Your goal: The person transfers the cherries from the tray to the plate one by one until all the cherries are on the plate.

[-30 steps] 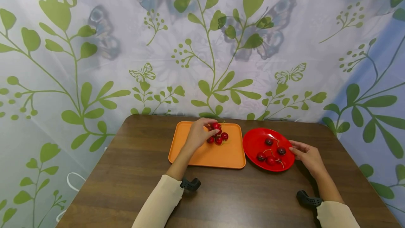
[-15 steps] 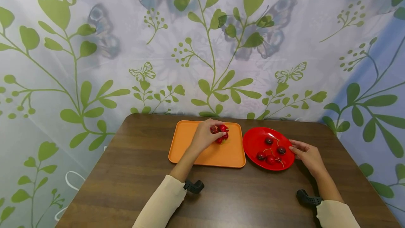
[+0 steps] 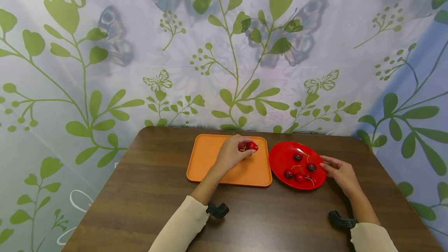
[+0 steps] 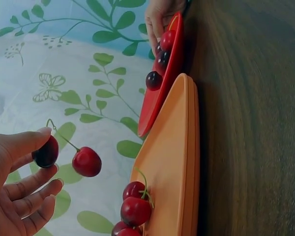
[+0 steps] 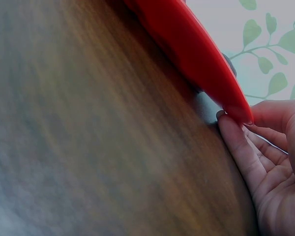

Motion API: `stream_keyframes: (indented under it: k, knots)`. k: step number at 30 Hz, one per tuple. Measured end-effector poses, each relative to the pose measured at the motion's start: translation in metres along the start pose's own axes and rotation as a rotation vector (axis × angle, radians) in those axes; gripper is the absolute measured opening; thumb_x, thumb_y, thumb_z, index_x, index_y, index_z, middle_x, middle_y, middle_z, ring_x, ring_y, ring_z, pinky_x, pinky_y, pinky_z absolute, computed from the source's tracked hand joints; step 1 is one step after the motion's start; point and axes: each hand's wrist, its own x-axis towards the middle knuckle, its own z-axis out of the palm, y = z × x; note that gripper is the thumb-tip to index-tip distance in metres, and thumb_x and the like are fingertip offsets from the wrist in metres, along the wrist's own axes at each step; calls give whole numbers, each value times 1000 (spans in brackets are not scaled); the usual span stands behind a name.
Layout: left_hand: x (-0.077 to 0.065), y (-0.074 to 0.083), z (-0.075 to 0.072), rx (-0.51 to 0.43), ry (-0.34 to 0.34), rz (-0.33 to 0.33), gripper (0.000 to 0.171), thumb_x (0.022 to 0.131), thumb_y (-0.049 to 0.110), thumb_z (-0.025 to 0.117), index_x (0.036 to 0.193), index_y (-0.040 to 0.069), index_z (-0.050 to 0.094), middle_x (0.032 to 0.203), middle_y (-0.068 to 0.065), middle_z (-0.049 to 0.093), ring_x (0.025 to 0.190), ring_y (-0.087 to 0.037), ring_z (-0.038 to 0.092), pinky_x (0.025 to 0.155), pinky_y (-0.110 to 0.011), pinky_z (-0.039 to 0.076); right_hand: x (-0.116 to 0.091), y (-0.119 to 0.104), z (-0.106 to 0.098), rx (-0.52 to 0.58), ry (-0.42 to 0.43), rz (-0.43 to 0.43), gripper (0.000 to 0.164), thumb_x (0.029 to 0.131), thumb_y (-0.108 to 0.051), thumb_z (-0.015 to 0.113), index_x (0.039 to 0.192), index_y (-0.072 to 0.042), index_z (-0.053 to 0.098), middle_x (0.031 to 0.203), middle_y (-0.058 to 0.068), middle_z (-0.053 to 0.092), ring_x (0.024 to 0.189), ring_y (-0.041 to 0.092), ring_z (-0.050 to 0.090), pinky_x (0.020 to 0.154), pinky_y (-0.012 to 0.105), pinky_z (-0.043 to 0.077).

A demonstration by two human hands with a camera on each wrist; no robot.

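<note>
The left hand (image 3: 229, 153) pinches a dark cherry (image 4: 45, 152) between thumb and finger, a redder cherry (image 4: 87, 162) dangling beside it by its stem, above the orange tray (image 3: 206, 166) holding loose cherries (image 4: 136, 211), while the right hand (image 3: 342, 175) pinches the rim of the neighbouring cherry-laden red plate (image 3: 279, 158).

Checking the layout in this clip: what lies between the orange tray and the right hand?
In the head view, the red plate, bearing cherries, lies between the orange tray and the right hand, which grips the plate.
</note>
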Motion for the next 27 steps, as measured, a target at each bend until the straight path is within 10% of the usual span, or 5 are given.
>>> stream_keyframes:
  k: [27]
  knots:
    - [3,28,39,77,-78,54,35,88,34,82,119,19,77,110,4,71,93,-21,65,66,-16,45,2,1,0,13,5,-2,60,99,-33,68,143,5,53,98,-18,68,85,-2,65,72,22,58]
